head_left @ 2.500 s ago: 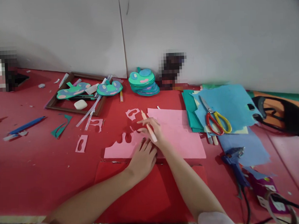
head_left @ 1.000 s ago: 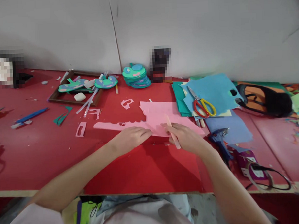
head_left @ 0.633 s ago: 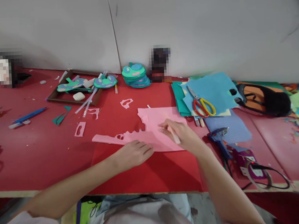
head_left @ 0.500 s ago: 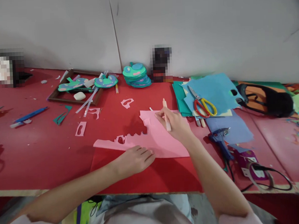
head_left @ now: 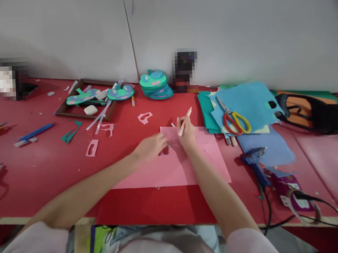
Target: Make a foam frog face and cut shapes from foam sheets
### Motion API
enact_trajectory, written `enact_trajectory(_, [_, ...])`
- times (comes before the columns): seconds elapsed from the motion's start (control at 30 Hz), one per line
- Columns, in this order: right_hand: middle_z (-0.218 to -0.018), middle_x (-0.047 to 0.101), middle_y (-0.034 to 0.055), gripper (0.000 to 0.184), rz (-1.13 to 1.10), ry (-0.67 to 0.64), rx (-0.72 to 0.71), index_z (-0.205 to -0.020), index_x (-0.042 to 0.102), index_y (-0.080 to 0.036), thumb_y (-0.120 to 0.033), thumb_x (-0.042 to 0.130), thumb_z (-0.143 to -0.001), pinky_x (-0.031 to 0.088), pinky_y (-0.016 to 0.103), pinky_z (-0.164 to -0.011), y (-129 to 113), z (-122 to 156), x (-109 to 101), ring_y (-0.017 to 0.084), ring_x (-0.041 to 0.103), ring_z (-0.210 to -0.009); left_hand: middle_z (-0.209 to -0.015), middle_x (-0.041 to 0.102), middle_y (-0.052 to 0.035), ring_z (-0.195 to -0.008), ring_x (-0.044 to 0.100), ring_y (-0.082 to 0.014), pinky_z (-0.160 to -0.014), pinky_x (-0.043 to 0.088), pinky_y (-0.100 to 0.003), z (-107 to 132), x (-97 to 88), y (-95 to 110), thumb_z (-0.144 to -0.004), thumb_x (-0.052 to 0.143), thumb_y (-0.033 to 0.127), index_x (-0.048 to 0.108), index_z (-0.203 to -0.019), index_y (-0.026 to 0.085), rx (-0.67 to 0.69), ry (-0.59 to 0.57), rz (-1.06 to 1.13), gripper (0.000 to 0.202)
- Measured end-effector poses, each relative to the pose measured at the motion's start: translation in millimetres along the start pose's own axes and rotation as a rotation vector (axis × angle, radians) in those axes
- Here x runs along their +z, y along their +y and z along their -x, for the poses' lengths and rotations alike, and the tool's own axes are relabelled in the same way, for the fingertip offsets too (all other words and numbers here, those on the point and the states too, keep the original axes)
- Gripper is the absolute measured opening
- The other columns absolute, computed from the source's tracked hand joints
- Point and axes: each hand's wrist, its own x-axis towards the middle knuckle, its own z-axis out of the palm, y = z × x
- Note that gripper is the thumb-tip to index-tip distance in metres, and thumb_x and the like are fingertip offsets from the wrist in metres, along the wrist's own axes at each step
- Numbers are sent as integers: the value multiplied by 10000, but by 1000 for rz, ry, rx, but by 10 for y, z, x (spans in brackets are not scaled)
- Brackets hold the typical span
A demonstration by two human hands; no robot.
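Counts, placed from the one pink sheet (head_left: 187, 166). Upon it were two hands, left hand (head_left: 151, 146) and right hand (head_left: 187, 135), and one pale stick (head_left: 185, 122). Left of it were three pink scraps (head_left: 92, 147), one blue pen (head_left: 36, 131) and one wooden frame (head_left: 70, 116). Beyond it was one stack of green cut-outs (head_left: 155, 84). Right of it were one pair of scissors (head_left: 236, 120) and one glue gun (head_left: 254, 162).

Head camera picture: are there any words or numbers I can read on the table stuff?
No text can be read anywhere.
White label on the purple pack: too blurred to read.
Dark thing by the wall: pixelated, unreadable.
Pencil in the right hand: no print shows.
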Motion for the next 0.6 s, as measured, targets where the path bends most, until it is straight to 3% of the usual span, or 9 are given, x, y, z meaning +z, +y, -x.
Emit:
enact_trajectory(0.07, [-584, 433, -30, 217, -6, 31, 2, -749, 396, -224, -390, 406, -888, 287, 244, -506, 1, -9, -7, 121, 454, -508, -938, 597, -67, -836, 584, -162, -687, 442, -269, -367, -5, -216, -896, 432, 255, 607, -962, 161, -188, 183, 86, 210])
enact_trajectory(0.13, [-589, 432, -32, 212, -16, 55, -7, -756, 399, -223, -387, 403, -890, 286, 239, -507, 12, -19, 0, 116, 447, -504, -958, 597, -63, -827, 576, -152, -708, 441, -269, -673, 36, -336, -835, 548, 275, 598, -1008, 164, -290, 277, 168, 212])
enact_trajectory(0.27, [-586, 426, -38, 228, -24, 56, -27, -754, 408, -220, -400, 392, -892, 282, 234, -501, 52, -30, 19, 108, 433, -498, -853, 594, -32, -760, 558, -140, -662, 423, -259, -1008, 163, -339, -775, 619, 265, 614, -864, 173, -303, 262, 179, 128])
enact_trajectory(0.43, [-584, 432, -35, 233, -44, 48, -19, -764, 430, -214, -410, 399, -885, 289, 236, -495, 61, -26, 13, 106, 435, -494, -836, 588, -42, -767, 556, -154, -690, 425, -283, -964, 134, -390, -795, 563, 185, 597, -783, 169, -342, 267, 107, 39])
enact_trajectory(0.5, [-581, 431, -34, 241, -61, 53, -12, -760, 433, -215, -418, 394, -883, 290, 238, -495, 57, -24, 13, 107, 427, -487, -912, 587, -84, -874, 551, -203, -773, 423, -343, -840, 54, -470, -820, 513, 174, 596, -845, 157, -389, 321, 40, 89])
enact_trajectory(0.6, [-578, 438, -30, 246, -86, 54, -1, -759, 437, -215, -427, 392, -877, 298, 243, -503, 58, -24, 19, 111, 427, -484, -1105, 560, -147, -1072, 494, -280, -879, 391, -430, -634, -46, -570, -873, 366, 153, 588, -1007, 142, -430, 421, -226, 260])
